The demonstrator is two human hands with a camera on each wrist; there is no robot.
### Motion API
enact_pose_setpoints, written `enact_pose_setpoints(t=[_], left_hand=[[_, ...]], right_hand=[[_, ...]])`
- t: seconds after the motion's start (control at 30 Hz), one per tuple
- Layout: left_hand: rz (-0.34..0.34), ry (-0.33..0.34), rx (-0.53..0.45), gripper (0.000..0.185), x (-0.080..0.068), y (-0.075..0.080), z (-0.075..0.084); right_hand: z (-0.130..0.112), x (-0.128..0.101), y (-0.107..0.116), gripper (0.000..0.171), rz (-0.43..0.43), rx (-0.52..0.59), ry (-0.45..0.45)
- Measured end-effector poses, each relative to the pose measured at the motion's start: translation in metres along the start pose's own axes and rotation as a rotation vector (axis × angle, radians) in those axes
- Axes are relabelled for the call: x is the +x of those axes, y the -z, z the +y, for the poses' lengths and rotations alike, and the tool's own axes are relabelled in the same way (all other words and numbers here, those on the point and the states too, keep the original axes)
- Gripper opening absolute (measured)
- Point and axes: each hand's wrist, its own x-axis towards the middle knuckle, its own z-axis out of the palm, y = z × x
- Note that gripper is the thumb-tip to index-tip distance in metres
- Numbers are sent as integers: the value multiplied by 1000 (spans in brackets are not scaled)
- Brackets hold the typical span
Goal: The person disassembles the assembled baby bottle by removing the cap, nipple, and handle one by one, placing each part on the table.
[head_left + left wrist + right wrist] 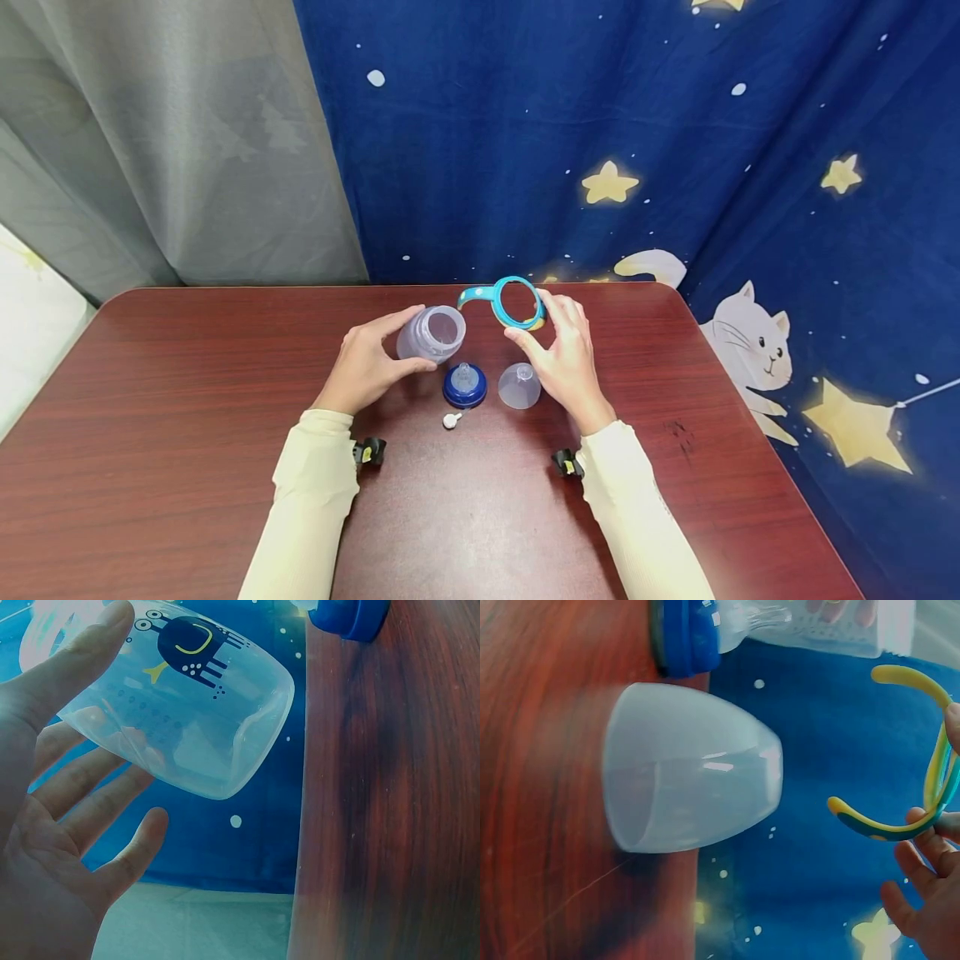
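My left hand [369, 360] grips a clear baby bottle [432, 335] by its side, its open mouth tilted toward me. In the left wrist view the bottle [202, 705] carries a dark cartoon print, with the thumb on one side and fingers on the other. My right hand [564, 360] pinches a teal and yellow bottle handle ring [517, 303] between thumb and fingers, held above the table and apart from the bottle. In the right wrist view two curved grips stick out from the handle ring [889, 831].
On the brown table [465, 517] between my hands stands a blue collar with a clear nipple [465, 385]. A small white piece [451, 421] lies just nearer me. Beside the right hand stands a translucent dome cap [519, 386]. Curtains [510, 150] hang behind the table's far edge.
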Motion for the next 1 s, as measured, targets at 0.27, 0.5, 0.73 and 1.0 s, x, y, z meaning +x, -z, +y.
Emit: enact_pose_setpoints(t=[0.27,0.5,0.73,1.0], left_hand=[[-4,3,-5,78,-1,1,2],[-5,6,-6,78,-1,1,3],[-9,5,-10,78,-1,1,2],[-13,10,-4,78,-1,1,2]], right_hand=[[13,-2,-7,62,-47,-68,-52],[20,-6,-13,62,-102,-133,-99],[25,-9,-15,60,-161,-176,-153],[31,-9,-15,65,-230,-202,-217]])
